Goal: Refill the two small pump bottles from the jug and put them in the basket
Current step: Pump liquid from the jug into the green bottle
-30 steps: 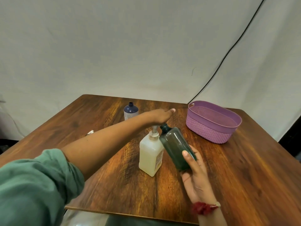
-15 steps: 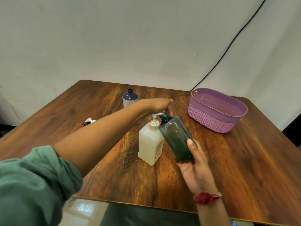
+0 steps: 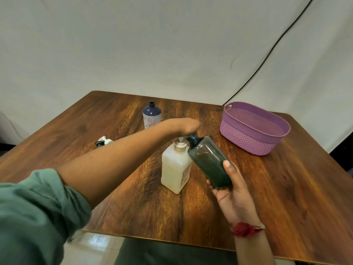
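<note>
A white pump jug [image 3: 174, 167] of pale liquid stands mid-table. My left hand [image 3: 183, 126] lies palm down on its pump head and presses it; the pump head is hidden under the hand. My right hand [image 3: 235, 192] grips a dark green uncapped bottle [image 3: 208, 159], tilted so that its open neck sits at the jug's spout. An uncapped dark blue bottle [image 3: 151, 116] stands upright farther back. The purple basket [image 3: 246, 139] sits at the right rear with nothing in it.
Loose pump caps [image 3: 103, 140] lie on the wooden table [image 3: 286, 188] to the left, beyond my forearm. A black cable [image 3: 267, 56] runs down the white backdrop behind the basket. The table's near edge is close to my body.
My left hand has come down onto the jug's pump head. The green bottle's neck has shifted closer to the spout. The view has tipped downward a little.
</note>
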